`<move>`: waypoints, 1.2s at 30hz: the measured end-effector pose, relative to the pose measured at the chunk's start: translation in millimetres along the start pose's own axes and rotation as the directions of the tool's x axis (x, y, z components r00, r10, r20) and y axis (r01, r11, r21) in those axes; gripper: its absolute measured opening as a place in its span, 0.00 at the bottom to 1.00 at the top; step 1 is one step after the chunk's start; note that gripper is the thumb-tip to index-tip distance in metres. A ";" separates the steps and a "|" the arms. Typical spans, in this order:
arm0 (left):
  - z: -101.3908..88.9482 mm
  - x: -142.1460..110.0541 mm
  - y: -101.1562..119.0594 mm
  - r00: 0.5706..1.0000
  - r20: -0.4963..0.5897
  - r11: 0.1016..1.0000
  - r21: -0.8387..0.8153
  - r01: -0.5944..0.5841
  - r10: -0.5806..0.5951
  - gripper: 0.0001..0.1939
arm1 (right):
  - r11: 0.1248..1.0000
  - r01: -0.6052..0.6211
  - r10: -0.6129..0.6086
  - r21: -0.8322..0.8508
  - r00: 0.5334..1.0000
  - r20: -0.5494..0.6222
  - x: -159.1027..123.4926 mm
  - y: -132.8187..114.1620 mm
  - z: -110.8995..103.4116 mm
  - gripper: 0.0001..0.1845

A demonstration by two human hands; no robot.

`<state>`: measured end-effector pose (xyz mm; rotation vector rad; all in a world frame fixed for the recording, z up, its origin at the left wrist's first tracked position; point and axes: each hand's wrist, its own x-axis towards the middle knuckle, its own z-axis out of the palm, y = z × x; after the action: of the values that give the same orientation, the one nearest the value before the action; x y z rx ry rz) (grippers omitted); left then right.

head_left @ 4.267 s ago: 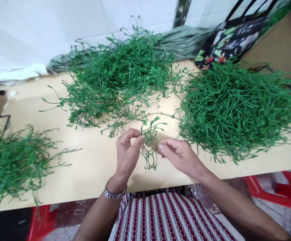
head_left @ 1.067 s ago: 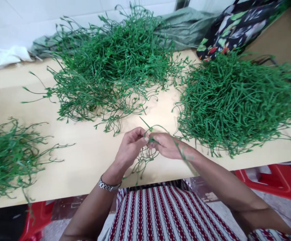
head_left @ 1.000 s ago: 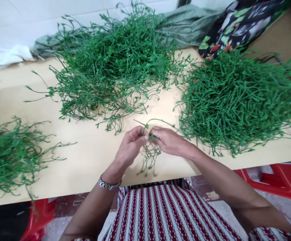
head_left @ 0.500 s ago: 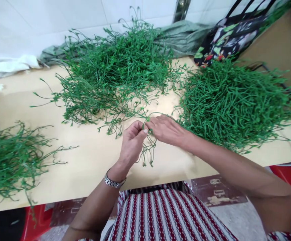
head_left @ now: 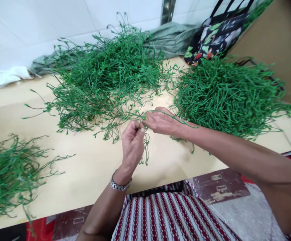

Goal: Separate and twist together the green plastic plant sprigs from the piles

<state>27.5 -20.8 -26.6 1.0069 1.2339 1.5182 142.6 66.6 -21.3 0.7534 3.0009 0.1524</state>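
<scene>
My left hand (head_left: 132, 144), with a metal watch on its wrist, is closed in a pinch on a thin green stem, thumb against forefinger. My right hand (head_left: 160, 121) meets it at the fingertips, its fingers closed on the same spot. The green stem (head_left: 189, 125), which looks like artificial plant material, arches from the fingers over the back of my right hand to the forearm. A few curled stems (head_left: 147, 152) show just beyond and below the left fingertips. The exact point where the fingers meet is partly hidden.
A large heap of green stems (head_left: 105, 70) lies at the back, another pile (head_left: 218, 97) on the right, a third (head_left: 7, 174) on the left. A floral bag (head_left: 210, 36) and a cardboard box (head_left: 273, 43) stand behind the right pile on the table (head_left: 85, 180).
The stem now arches back over my right hand and forearm. Both hands remain together at the fingertips. The whole view has shifted slightly.
</scene>
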 end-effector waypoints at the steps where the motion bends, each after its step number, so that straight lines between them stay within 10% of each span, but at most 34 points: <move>1: -0.4 -0.9 -0.1 1.000 0.004 1.000 -0.004 0.004 -0.004 0.06 | 1.000 0.004 -0.004 0.012 1.000 -0.002 0.1 0.2 -0.1 0.14; 13: -14.5 3.1 2.0 0.993 0.061 0.992 -0.067 0.104 -0.100 0.03 | 0.913 0.030 -0.023 0.407 0.999 -0.023 -27.2 2.0 -16.2 0.12; 19: -19.2 1.1 4.2 0.986 0.160 0.992 0.122 0.018 -0.038 0.04 | 0.428 0.006 0.118 0.904 0.991 -0.062 -41.4 -1.3 -26.1 0.17; 26: -14.2 -10.8 11.1 0.967 0.242 0.897 0.405 -0.176 0.081 0.06 | -0.184 -0.138 0.100 0.973 0.982 0.159 -45.7 -4.8 -8.8 0.19; 30: -12.6 -13.9 10.0 0.948 0.288 0.805 0.526 -0.275 0.135 0.06 | -0.065 -0.221 0.174 0.973 0.958 0.229 -45.4 -15.6 -6.7 0.16; 36: -15.1 -13.8 9.8 0.923 0.381 0.750 0.596 -0.288 0.051 0.06 | 0.479 -0.085 0.237 0.874 0.971 -0.036 -50.3 -21.6 -9.0 0.09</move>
<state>15.2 -38.6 -20.2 1.8043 1.4637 0.9676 176.1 23.1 -13.8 1.0931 2.9712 -1.5083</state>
